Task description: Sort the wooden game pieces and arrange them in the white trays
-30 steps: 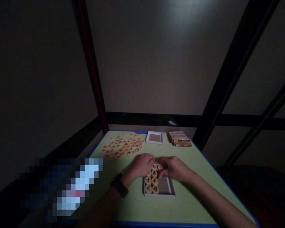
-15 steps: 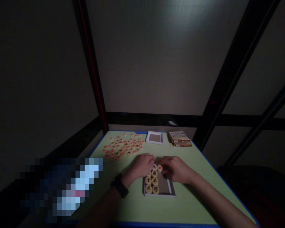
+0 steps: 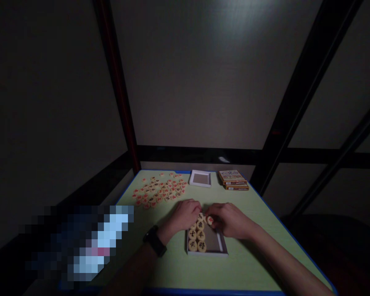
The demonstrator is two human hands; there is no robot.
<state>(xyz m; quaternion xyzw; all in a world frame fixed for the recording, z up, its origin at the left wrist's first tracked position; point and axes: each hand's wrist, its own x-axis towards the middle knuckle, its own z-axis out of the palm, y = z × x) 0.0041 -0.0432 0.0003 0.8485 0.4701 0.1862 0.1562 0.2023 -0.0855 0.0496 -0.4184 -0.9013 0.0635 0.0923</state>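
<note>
A shallow open box lies in front of me. Down its left part run two columns of round wooden Chinese chess pieces with black characters. My left hand is closed over the box's far left corner, with a dark watch on the wrist; what its fingertips grip is hidden. My right hand is above the far right part of the box, its fingers closed on a red-marked Chinese chess piece, which is tilted.
On the far left of the green table many loose Chinese chess pieces are scattered, with red and black characters. A white box tray sits at the back. Stacked printed boxes stand to its right. A pixelated patch covers the lower left.
The red-marked piece in my right hand has shifted slightly right and toward me and has tipped, no longer lying flat. My left hand has barely moved.
</note>
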